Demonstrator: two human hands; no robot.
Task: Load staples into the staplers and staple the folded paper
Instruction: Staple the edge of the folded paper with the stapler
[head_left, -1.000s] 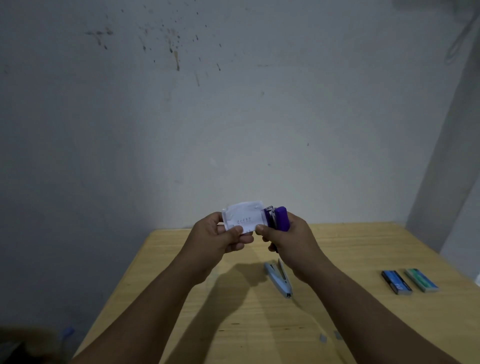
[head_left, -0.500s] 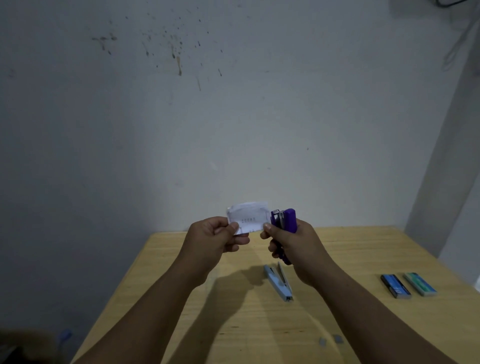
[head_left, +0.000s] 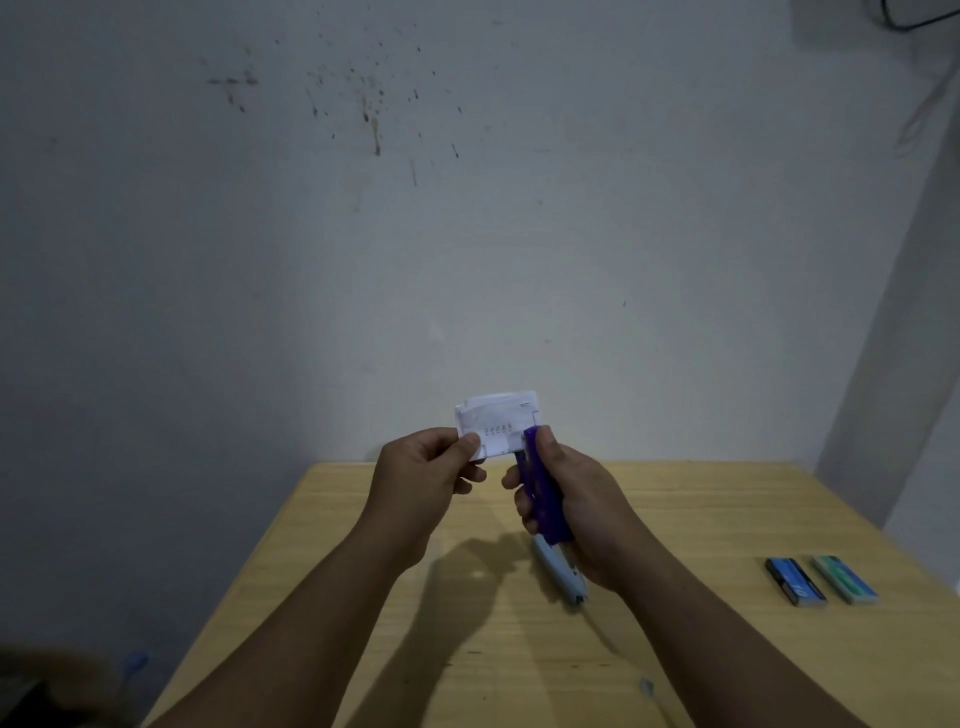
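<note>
My left hand pinches the left edge of a small folded white paper, held up above the far edge of the wooden table. My right hand grips a purple stapler held nearly upright, its nose at the paper's lower right corner. A second, light blue stapler lies on the table below my right hand, partly hidden by it.
Two staple boxes lie at the right of the table: a blue one and a green one. A small strip of staples lies near the front. A stained grey wall stands right behind the table.
My right hand has turned the purple stapler from sideways to nearly upright and brought its nose to the paper's lower right corner. My left hand keeps holding the paper up.
</note>
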